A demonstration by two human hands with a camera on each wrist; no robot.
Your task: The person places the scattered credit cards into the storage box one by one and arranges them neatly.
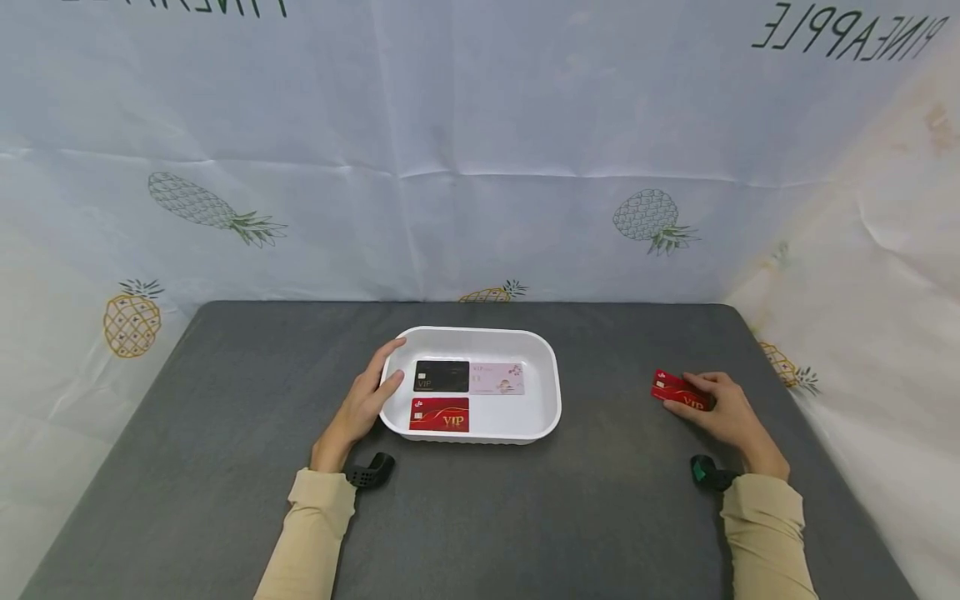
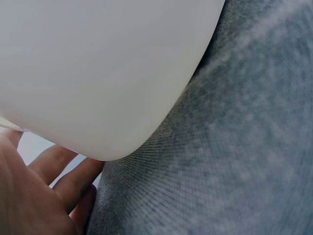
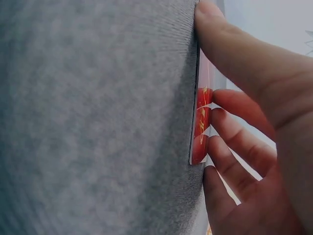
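Note:
A white tray (image 1: 517, 423) stands near the middle of the table. My left hand (image 1: 362, 402) holds its left end, thumb over the rim and fingers at the far-left corner. In the left wrist view the tray wall (image 2: 112, 83) hides part of that hand (image 2: 39, 196). Inside the tray lie a black VIP card (image 1: 442, 377), a pink card (image 1: 497, 379) and a red VIP card (image 1: 439, 415). Off to the right, my right hand (image 1: 723, 410) pinches another red VIP card (image 1: 667, 385) by its edges. That card (image 3: 201, 122) looks flat against the table in the right wrist view.
The grey table (image 1: 525, 517) stretches around the tray and between the hands. Behind it hangs a pale curtain (image 1: 510, 108) printed with pineapples. A black wrist device sits near each cuff, on the left wrist (image 1: 371, 472) and the right wrist (image 1: 708, 473).

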